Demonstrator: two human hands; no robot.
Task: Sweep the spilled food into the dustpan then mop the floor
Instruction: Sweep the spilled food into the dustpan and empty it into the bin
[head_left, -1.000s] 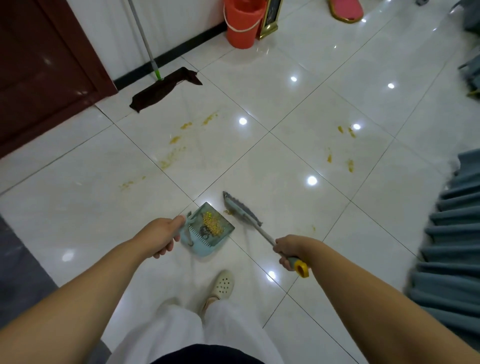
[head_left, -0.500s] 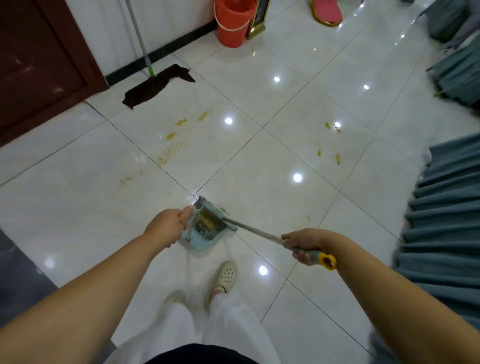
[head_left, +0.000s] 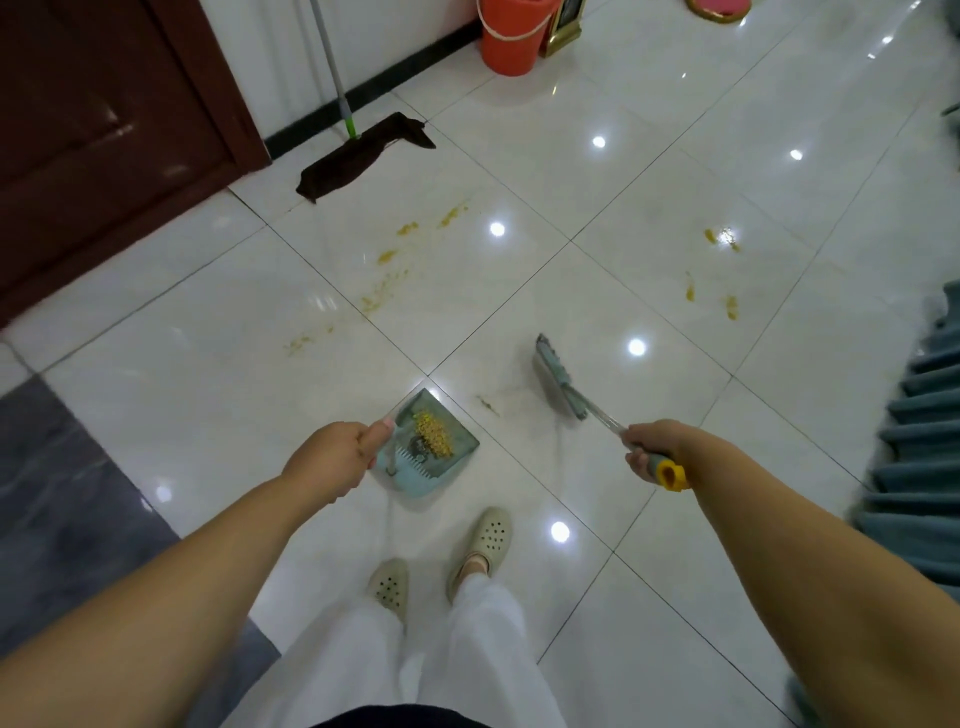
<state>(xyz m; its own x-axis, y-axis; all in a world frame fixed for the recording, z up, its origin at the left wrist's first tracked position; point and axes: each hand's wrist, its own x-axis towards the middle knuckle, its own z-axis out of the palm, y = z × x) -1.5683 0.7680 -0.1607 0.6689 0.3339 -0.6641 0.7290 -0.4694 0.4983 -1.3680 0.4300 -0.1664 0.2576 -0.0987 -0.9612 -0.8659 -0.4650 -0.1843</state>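
Observation:
My left hand (head_left: 332, 460) grips the handle of a light blue dustpan (head_left: 457, 451) resting on the white tile floor, with a heap of yellow food (head_left: 434, 434) inside it. My right hand (head_left: 652, 447) holds a small broom (head_left: 558, 378) by its yellow-tipped handle; the bristle head is lifted to the right of the pan. A small yellow smear (head_left: 487, 404) lies between pan and broom. Yellow smears (head_left: 387, 283) streak the tile ahead on the left, and more spots (head_left: 719, 270) mark the tile on the right. A mop (head_left: 363, 156) with a dark cloth leans at the wall.
An orange bucket (head_left: 511, 36) stands by the wall at the back. A dark red door (head_left: 104, 140) fills the left. A teal pleated fabric (head_left: 919, 457) hangs on the right edge. My feet in cream clogs (head_left: 485, 540) stand just behind the dustpan. A grey floor section (head_left: 62, 493) lies left.
The broom head has swung out of the dustpan mouth to the right and away from it. The dustpan stays held in my left hand, with the food heap visible inside.

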